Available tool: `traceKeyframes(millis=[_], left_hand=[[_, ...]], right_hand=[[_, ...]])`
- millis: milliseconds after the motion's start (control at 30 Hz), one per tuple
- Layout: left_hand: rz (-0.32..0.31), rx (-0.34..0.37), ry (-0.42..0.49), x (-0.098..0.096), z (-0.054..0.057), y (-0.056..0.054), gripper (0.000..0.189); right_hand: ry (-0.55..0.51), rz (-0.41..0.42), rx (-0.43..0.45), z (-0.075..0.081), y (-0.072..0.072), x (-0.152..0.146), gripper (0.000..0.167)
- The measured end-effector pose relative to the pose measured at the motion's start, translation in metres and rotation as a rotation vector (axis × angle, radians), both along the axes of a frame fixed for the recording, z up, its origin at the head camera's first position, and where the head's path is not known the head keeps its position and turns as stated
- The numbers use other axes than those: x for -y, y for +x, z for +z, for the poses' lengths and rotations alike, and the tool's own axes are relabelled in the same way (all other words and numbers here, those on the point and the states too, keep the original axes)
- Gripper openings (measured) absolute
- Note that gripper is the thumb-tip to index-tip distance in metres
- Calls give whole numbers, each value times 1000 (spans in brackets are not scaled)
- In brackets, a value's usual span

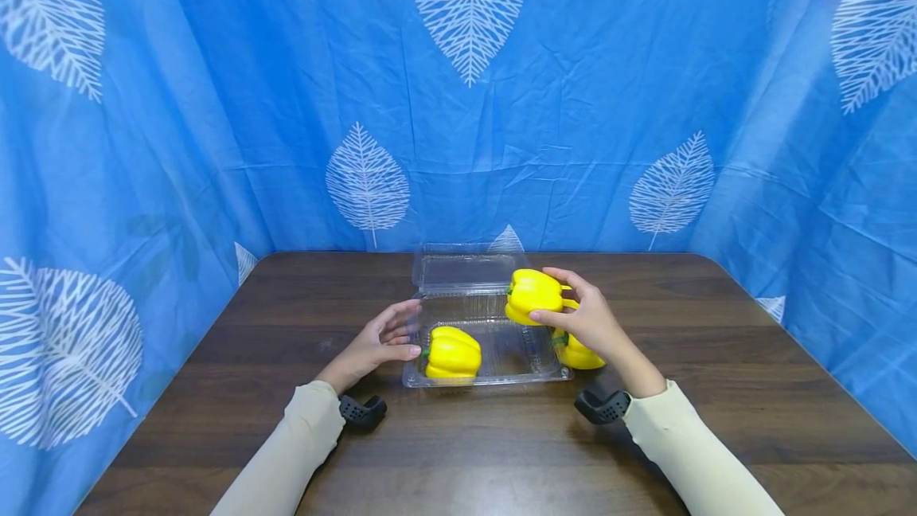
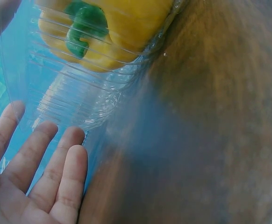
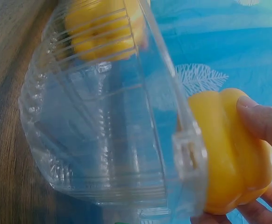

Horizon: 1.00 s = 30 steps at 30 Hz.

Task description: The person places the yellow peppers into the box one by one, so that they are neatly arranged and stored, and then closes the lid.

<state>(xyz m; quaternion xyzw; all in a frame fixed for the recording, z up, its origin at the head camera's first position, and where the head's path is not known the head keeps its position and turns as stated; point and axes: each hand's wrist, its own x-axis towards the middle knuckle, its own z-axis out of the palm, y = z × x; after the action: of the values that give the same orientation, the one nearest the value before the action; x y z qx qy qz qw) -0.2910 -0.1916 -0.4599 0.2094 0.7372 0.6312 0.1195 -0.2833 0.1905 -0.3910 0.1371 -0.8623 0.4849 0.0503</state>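
A clear plastic clamshell box point(image 1: 494, 380) stands with its lid point(image 1: 469, 271) folded back. One yellow bell pepper point(image 1: 454, 353) with a green stem sits in its left part. Along the box's left wall my left hand point(image 1: 376, 345) is spread, thumb near the front and the other fingers point(image 2: 61, 182) extended, fingertips right at the plastic. My right hand point(image 1: 583, 313) grips a second yellow bell pepper point(image 1: 532, 297) between thumb and fingers, raised over the box's back right; the right wrist view has this pepper point(image 3: 229, 154) just outside the box wall.
Another yellow bell pepper point(image 1: 582, 353) lies on the table just right of the box, partly hidden by my right hand. The dark wooden table point(image 1: 458, 452) extends to a blue curtain point(image 1: 573, 102) with white leaf prints at the back and sides.
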Motion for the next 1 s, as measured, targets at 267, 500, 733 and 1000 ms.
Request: traceKeyframes(millis=[267,500,733,1000], left_hand=[[-2,4,0,0,0,0,85],[12,5,-5,-1,0,-2,83],[12,11,-9,-1,1,-4,84],[10,8,-5,1,1,-6,84]], right_hand=[[-10,8,10,0,0,5,78],[-17,20,7,0,-2,13,78],[-36,33,15,-1,-5,20,79],[-40,52,2,-3,-11,30,80]])
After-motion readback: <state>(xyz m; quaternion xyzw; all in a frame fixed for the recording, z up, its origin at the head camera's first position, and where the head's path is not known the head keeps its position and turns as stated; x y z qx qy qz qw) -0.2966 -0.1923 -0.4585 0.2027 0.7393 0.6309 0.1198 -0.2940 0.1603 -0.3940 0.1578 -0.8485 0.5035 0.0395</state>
